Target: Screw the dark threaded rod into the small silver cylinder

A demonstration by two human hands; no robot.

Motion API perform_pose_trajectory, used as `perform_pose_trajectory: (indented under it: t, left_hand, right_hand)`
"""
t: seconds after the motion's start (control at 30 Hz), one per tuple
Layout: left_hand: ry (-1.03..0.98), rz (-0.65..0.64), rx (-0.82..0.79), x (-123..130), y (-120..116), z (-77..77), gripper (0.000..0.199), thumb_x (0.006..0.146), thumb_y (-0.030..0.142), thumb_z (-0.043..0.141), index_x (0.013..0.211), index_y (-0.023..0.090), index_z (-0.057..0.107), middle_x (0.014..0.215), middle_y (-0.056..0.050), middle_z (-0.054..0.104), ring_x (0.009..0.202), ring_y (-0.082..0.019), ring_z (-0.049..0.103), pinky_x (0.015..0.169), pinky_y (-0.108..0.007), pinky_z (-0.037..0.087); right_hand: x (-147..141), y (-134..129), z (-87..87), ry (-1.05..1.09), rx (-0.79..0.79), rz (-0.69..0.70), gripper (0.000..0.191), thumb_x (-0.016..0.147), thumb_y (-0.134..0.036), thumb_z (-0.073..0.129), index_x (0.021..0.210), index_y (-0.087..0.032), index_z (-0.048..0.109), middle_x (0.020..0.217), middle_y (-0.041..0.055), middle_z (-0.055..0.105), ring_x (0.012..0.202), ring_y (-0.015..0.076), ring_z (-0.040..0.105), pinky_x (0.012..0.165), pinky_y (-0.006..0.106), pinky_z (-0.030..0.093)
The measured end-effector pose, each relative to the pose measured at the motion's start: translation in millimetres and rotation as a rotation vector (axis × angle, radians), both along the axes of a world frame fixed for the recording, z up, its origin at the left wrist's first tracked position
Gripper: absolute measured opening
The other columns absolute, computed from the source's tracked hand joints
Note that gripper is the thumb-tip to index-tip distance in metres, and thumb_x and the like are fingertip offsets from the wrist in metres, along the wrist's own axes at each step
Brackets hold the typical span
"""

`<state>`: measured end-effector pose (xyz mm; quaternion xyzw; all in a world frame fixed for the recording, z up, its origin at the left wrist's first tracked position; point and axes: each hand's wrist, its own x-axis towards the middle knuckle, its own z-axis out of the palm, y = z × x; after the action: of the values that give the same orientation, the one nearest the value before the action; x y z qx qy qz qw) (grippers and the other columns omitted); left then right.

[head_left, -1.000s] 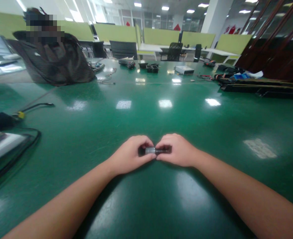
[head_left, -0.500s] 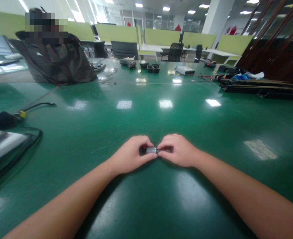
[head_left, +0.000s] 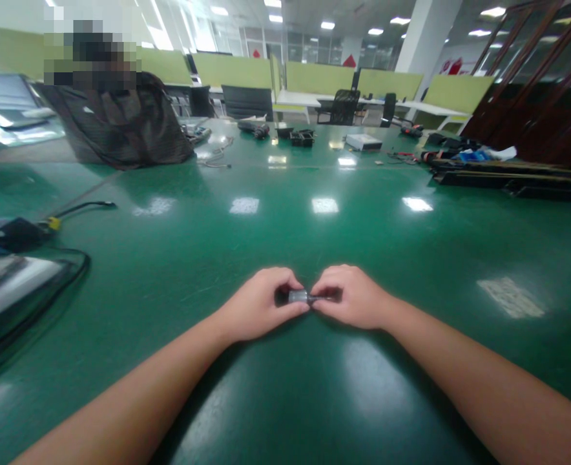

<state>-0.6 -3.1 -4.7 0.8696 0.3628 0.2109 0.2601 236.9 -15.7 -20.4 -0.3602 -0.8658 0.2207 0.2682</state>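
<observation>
Head view: the green table (head_left: 276, 239) spreads under everything. On it, the dark bag (head_left: 125, 132) stands at the far left, and black strips (head_left: 489, 177) lie stacked at the far right. The left hand (head_left: 259, 307) and right hand (head_left: 358, 298) nearly meet at the near middle, thumbs toward fingers. Farther back sits the white box (head_left: 363, 142). Smallest are the grey cylinder (head_left: 298, 296), pinched nearly closed by the left hand, and the thin dark rod (head_left: 325, 298) at its right end, pinched nearly closed by the right; both lie level between the hands.
</observation>
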Motion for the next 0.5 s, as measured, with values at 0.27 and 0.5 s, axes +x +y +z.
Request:
perform_pose_trajectory:
  t: [0.27, 0.5]
  left_hand:
    - [-0.005, -0.007, -0.007, -1.2, -0.2, 0.2, 0.022, 0.087, 0.041, 0.073, 0.091, 0.020, 0.069, 0.086, -0.002, 0.071, 0.078, -0.018, 0.064, 0.072, -0.028, 0.046]
    - [-0.010, -0.005, -0.012, -1.0, -0.6, 0.6, 0.023, 0.088, 0.041, 0.073, 0.092, 0.019, 0.069, 0.087, -0.002, 0.070, 0.079, -0.018, 0.064, 0.072, -0.029, 0.046]
  right_hand:
    - [0.6, -0.6, 2.3, 0.007, -0.004, -0.001, 0.007, 0.082, -0.018, 0.074, 0.088, -0.019, 0.077, 0.086, 0.0034, 0.076, 0.080, 0.0170, 0.067, 0.079, 0.029, 0.048]
    - [2.6, 0.1, 2.5, -0.009, 0.008, -0.007, 0.007, 0.080, -0.017, 0.075, 0.086, -0.019, 0.076, 0.083, 0.0025, 0.075, 0.077, 0.0167, 0.066, 0.075, 0.029, 0.047]
